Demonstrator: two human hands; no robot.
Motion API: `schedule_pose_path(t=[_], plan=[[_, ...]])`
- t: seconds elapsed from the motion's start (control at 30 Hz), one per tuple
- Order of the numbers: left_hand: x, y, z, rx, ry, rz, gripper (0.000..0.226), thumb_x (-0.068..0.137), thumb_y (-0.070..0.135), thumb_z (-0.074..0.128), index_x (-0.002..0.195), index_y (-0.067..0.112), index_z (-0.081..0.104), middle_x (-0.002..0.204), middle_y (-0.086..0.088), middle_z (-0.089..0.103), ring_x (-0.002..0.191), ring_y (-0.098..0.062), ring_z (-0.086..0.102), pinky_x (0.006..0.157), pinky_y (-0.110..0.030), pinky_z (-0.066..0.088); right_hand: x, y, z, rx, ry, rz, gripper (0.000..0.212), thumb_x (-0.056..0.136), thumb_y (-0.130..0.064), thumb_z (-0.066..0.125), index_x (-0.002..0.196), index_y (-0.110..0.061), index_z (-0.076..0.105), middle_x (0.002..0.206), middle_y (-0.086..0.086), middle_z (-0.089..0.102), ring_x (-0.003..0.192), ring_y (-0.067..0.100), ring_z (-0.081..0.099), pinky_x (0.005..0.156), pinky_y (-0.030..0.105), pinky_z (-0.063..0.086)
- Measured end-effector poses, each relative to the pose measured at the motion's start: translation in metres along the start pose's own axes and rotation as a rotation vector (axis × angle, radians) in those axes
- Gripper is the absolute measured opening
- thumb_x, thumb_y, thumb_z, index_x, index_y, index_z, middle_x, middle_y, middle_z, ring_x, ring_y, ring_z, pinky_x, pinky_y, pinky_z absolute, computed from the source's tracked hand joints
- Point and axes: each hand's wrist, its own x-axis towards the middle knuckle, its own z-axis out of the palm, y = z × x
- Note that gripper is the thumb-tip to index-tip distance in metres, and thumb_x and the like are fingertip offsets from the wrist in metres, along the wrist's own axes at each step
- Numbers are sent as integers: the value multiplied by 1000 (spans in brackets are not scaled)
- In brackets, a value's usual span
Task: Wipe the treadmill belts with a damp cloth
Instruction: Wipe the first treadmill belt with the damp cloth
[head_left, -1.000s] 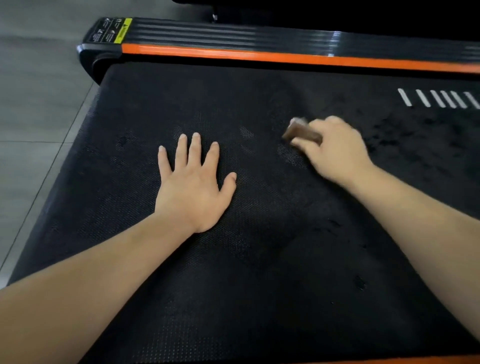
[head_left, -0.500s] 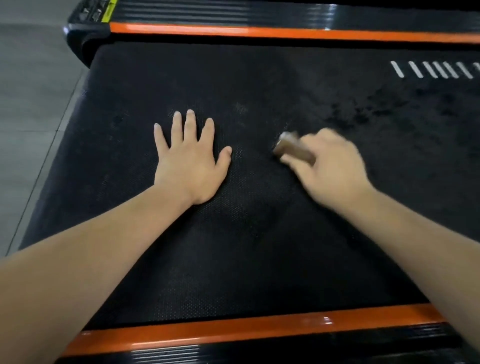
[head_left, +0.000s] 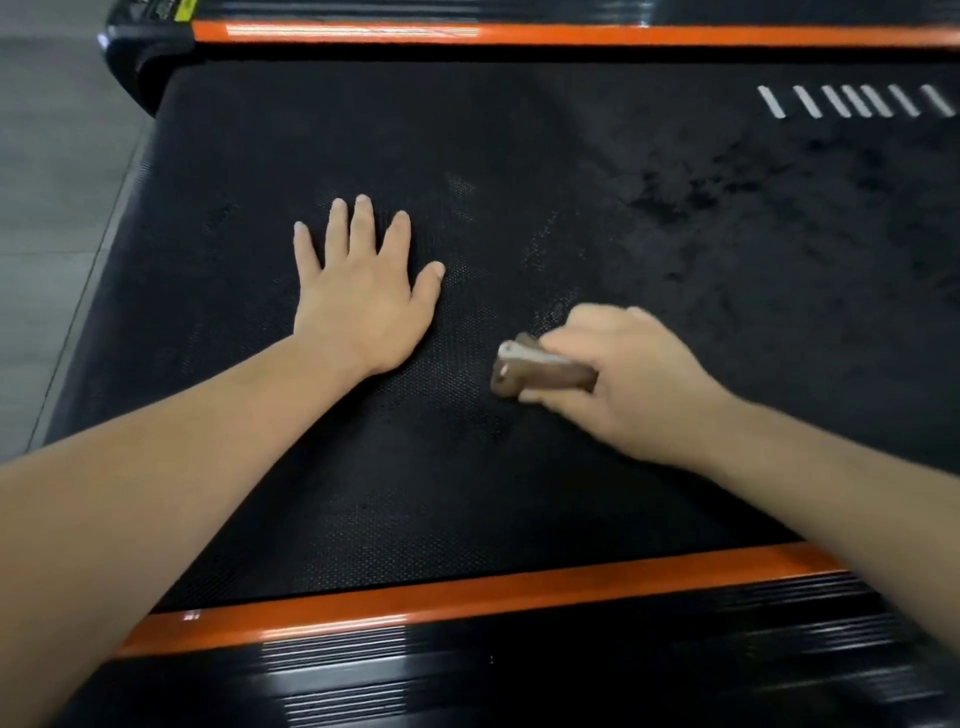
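Cloth (head_left: 540, 370) gripped in right hand (head_left: 631, 384), on belt (head_left: 519, 156)

The treadmill belt (head_left: 467, 467) is black with a fine dotted, honeycomb-like texture; towards the right it carries darker, glossy blotches, and a row of slanted white stripes (head_left: 852, 101) is printed near its far right corner. Bright orange strips (head_left: 467, 597) border the belt on the near and far sides, beyond them ribbed glossy black side rails (head_left: 519, 675). The cloth (head_left: 540, 370) is brown with a pale whitish edge. The floor (head_left: 47, 208) is grey tile
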Motion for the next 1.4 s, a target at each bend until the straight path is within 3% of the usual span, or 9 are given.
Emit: schedule_pose_path(t=[0.13, 0.33, 0.5, 0.7, 0.87, 1.0, 1.07, 1.2, 1.4], plan=[[-3, 1, -3, -81, -15, -6, 68, 106, 57, 28, 163, 20, 22, 172, -16, 6, 159, -31, -5, 126, -58, -6, 11, 54, -18, -86, 193, 345, 36, 90, -59, 58, 78, -25, 53, 79, -3, 46, 76, 27, 56, 66, 35, 41], [-3, 22, -10, -178, 13, -26, 54, 106, 45, 36, 154, 21, 38, 171, -15, 16, 159, -34, 1, 124, -63, -8, -29, 19, -7, -35, 2, 28, 38, 90, -60, 51, 83, -24, 62, 80, -7, 48, 76, 20, 54, 69, 36, 41], [-2, 62, -5, -232, 17, 128, 50, 108, 41, 35, 155, 23, 39, 172, -12, 14, 160, -31, 1, 127, -54, -6, -18, 70, -26, -108, 215, 363, 40, 88, -62, 50, 81, -24, 55, 79, -2, 48, 77, 29, 57, 68, 40, 47], [7, 81, 9, -169, 12, 76, 56, 108, 45, 30, 160, 26, 27, 173, -10, 8, 160, -30, -4, 127, -55, -7, -37, 39, -19, -72, 7, 32, 37, 90, -62, 49, 81, -27, 57, 79, -8, 48, 76, 23, 57, 67, 39, 44], [5, 81, 14, -87, -3, 93, 60, 108, 48, 21, 164, 28, 16, 174, -9, 0, 159, -29, -10, 126, -55, -8, 12, 99, -26, -150, 244, 445, 40, 90, -62, 51, 84, -22, 54, 85, 2, 53, 83, 32, 59, 72, 40, 45], [5, 81, 14, -81, 13, 95, 59, 108, 47, 22, 164, 28, 17, 174, -9, 1, 160, -29, -9, 127, -54, -8, 2, 55, -11, -52, 99, 151, 29, 87, -59, 53, 80, -32, 44, 80, -7, 46, 75, 21, 52, 71, 38, 42], [5, 81, 15, -82, 14, 93, 59, 108, 47, 22, 164, 28, 18, 174, -9, 2, 160, -29, -8, 127, -55, -8, 12, 76, -18, -119, 99, 148, 30, 88, -62, 51, 81, -34, 43, 82, -7, 46, 81, 26, 57, 74, 40, 43], [4, 82, 15, -72, 15, 87, 60, 108, 47, 20, 164, 28, 16, 174, -8, 1, 160, -28, -8, 127, -55, -7, 48, 119, -29, -141, 222, 523, 35, 92, -56, 58, 92, -21, 58, 91, 5, 53, 90, 37, 60, 82, 46, 47], [4, 82, 16, -56, 18, 89, 61, 107, 47, 19, 165, 28, 13, 174, -8, -1, 159, -28, -10, 127, -55, -7, 24, 80, -20, -61, 53, 161, 39, 87, -65, 49, 82, -27, 54, 81, -8, 46, 77, 22, 55, 74, 40, 44]])
